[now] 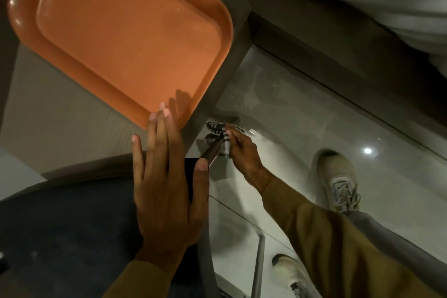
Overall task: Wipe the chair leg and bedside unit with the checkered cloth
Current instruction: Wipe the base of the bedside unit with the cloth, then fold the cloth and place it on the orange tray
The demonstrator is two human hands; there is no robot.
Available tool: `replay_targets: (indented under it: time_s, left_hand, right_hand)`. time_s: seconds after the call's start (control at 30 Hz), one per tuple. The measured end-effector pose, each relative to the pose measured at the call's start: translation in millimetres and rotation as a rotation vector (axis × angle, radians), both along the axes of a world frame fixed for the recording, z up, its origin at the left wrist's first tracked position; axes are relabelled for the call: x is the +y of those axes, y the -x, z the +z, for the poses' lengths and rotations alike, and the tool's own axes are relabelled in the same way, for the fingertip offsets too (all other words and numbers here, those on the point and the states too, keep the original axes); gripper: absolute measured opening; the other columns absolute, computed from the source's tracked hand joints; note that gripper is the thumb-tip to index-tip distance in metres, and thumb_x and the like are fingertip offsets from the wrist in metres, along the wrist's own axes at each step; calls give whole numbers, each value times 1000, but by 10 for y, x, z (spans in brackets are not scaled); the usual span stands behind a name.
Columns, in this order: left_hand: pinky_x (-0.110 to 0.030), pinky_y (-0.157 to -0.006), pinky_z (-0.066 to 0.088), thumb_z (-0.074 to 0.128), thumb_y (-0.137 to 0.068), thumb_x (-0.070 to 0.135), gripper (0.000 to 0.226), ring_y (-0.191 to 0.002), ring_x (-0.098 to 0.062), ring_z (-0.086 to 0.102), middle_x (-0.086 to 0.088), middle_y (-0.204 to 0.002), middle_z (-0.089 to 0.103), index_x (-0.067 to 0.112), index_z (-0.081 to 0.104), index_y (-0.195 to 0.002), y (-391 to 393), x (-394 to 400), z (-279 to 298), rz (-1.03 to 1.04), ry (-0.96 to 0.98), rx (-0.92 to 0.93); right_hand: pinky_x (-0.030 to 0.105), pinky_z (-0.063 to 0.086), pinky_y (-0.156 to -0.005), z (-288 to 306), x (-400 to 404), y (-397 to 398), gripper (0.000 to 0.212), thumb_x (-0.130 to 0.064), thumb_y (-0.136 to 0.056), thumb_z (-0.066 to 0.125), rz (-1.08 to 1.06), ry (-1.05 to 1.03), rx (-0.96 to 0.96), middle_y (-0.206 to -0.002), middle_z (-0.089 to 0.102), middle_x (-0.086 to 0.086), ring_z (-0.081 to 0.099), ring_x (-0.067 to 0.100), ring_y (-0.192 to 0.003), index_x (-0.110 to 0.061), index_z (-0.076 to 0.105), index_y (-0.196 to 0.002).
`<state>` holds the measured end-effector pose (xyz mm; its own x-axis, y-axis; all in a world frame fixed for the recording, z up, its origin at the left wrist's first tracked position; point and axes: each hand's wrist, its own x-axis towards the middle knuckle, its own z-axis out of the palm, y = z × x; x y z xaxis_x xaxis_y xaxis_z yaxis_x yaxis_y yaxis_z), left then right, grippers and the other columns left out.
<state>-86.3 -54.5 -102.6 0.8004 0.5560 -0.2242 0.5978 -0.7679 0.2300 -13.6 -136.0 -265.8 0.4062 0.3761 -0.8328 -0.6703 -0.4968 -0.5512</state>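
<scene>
A: Where is the cloth (pixel 221 134), and who has it?

B: Low down, near the floor (pixel 302 128). The right hand (pixel 243 150) reaches down with its fingers pinched shut around the checkered cloth, bunched and pressed against the lower end of a metal chair leg (pixel 212 153). That leg slants down from under the dark chair seat (pixel 67 225).

A: And the other hand?

B: The left hand (pixel 164 176) is spread flat, fingers open and holding nothing. It appears to rest on the seat's edge, with its fingertips reaching the rim of an orange tray (pixel 125 31). Whether they touch the rim, I cannot tell.

A: Where is the tray?

B: On top of the bedside unit (pixel 60 116), just beside the chair. The unit's side panel drops to the floor right beside the cloth.

A: What could go wrong?

B: My guess: the tray corner sits near the unit's edge, so a nudge from the left fingertips could shift it off. The bunched cloth may also skim only one face of the leg. The person's shoes (pixel 338 181) stand on glossy tile, so leaning this far could unsettle their footing.
</scene>
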Motion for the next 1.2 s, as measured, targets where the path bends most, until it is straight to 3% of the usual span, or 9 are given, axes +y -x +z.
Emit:
replay_targets:
  time_s: [0.17, 0.33, 0.47, 0.7, 0.77, 0.9, 0.97, 1.07, 1.2]
  left_hand:
    - [-45, -143, 5, 21, -113, 50, 74, -173, -19, 13, -6, -184, 21, 6, 20, -173, 29, 29, -14, -34, -3, -7]
    - [-52, -143, 11, 22, -113, 49, 73, -173, -21, 16, -6, -183, 24, 7, 21, -173, 20, 48, 9, -37, 9, 14]
    - [-59, -139, 20, 28, -111, 43, 72, -172, -23, 18, -8, -183, 24, 6, 22, -172, 17, 48, 37, -38, 7, 29]
    - [-48, -138, 29, 32, -108, 56, 80, -168, -17, 27, -3, -182, 26, 13, 18, -174, -39, 67, 94, 79, 164, -38]
    - [-39, -134, 29, 31, -105, 65, 82, -165, -10, 31, 8, -182, 27, 28, 10, -176, -76, 68, 206, 221, 296, -54]
    - [-16, -116, 21, 42, -99, 73, 72, -138, 30, 36, 43, -159, 44, 61, 16, -165, -313, 207, 364, 731, 918, -265]
    - [-22, -122, 35, 47, -111, 53, 58, -148, 6, 48, 18, -170, 48, 45, 34, -167, -464, 296, 396, 948, 1153, -403]
    - [-28, -112, 59, 58, -111, 36, 34, -134, -15, 71, 1, -145, 76, 28, 71, -141, -584, 360, 553, 1010, 1329, -518]
    - [-24, -86, 68, 71, -104, 19, 22, -111, -20, 82, -3, -116, 86, 16, 76, -125, -594, 530, 723, 1212, 1184, -831]
  right_hand:
    - [38, 45, -125, 174, 9, -11, 36, -18, -113, 50, 29, -23, -85, -148, 69, 11, 62, 26, -141, -10, 68, -143]
    - [9, 47, -111, 661, -227, -24, 31, -20, -111, 55, 174, -230, -210, -138, 76, 1, 67, 8, -130, -17, 75, -134]
    - [37, 58, -112, 793, -260, -268, 31, -19, -113, 51, 82, -213, -72, -127, 81, 5, 75, 16, -121, -16, 77, -128]
    - [36, 64, -101, 1088, -277, -862, 35, -24, -105, 53, -381, -300, 296, -121, 83, 13, 80, 24, -115, -7, 80, -119]
    - [43, 61, -106, 1288, -294, -1011, 44, -27, -110, 47, -406, -287, 385, -134, 77, 20, 75, 32, -123, 1, 72, -132]
    - [31, 69, -79, 1702, -267, -1313, 56, -20, -109, 33, -313, -440, 522, -111, 86, 9, 84, 20, -98, -11, 87, -102]
    - [33, 69, -83, 1913, -154, -1408, 41, -18, -96, 43, -253, -470, 537, -112, 84, 11, 82, 23, -100, -7, 81, -109]
    - [38, 67, -93, 2096, 104, -1504, 43, -24, -92, 50, -175, -502, 571, -119, 82, 14, 79, 29, -108, -5, 77, -120]
    - [43, 58, -110, 2301, 537, -1622, 64, -71, -101, 44, 105, -515, 527, -141, 75, 6, 72, 22, -131, -24, 78, -130]
